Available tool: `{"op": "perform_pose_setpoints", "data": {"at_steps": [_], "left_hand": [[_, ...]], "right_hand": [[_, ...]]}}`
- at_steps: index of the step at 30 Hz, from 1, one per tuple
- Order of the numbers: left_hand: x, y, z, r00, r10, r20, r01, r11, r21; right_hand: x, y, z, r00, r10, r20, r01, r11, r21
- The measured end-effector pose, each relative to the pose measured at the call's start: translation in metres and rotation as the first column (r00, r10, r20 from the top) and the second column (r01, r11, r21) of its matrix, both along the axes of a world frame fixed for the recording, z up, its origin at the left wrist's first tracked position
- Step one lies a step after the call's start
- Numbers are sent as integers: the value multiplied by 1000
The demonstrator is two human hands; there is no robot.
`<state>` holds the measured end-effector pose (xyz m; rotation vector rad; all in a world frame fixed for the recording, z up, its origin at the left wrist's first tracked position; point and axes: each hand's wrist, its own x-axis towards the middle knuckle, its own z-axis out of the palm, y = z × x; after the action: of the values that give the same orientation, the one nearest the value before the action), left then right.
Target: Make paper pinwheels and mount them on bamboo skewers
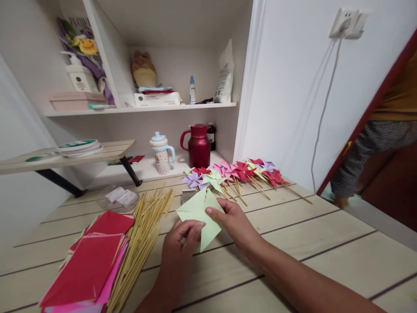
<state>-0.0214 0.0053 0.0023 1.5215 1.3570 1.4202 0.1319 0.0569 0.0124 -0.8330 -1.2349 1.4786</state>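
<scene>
A pale green paper square (210,213), slit in from its corners, is held up over the table between my two hands. My left hand (184,239) pinches its lower left edge, thumb on top. On the right side, my right hand (233,217) grips the sheet with the thumb pressed on its face and the fingers behind. Just beyond the paper lie finished paper pinwheels (243,171) on sticks, in red, pink, purple, green and yellow. A small grey box (189,195) shows partly behind the sheet.
Left of my hands lie a bundle of thin wooden sticks (143,234) and a stack of coloured paper (87,265). A clear container (119,197) sits behind them. Farther back stand a cup (162,156) and a red jug (199,145). A person (368,143) is at the right.
</scene>
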Motion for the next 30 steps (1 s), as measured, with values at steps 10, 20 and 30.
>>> {"op": "perform_pose_setpoints", "data": {"at_steps": [10, 20, 30], "left_hand": [[-3, 7, -6, 1000, 30, 4, -30, 992, -120], [-5, 7, -5, 998, 49, -33, -54, 986, -155], [1, 3, -3, 997, 79, -9, -79, 991, -105]], "right_hand": [[3, 1, -2, 992, 110, 53, -113, 992, 49], [3, -5, 2, 981, 180, 76, -185, 980, 67], [2, -1, -3, 991, 16, 134, -25, 998, 62]]}}
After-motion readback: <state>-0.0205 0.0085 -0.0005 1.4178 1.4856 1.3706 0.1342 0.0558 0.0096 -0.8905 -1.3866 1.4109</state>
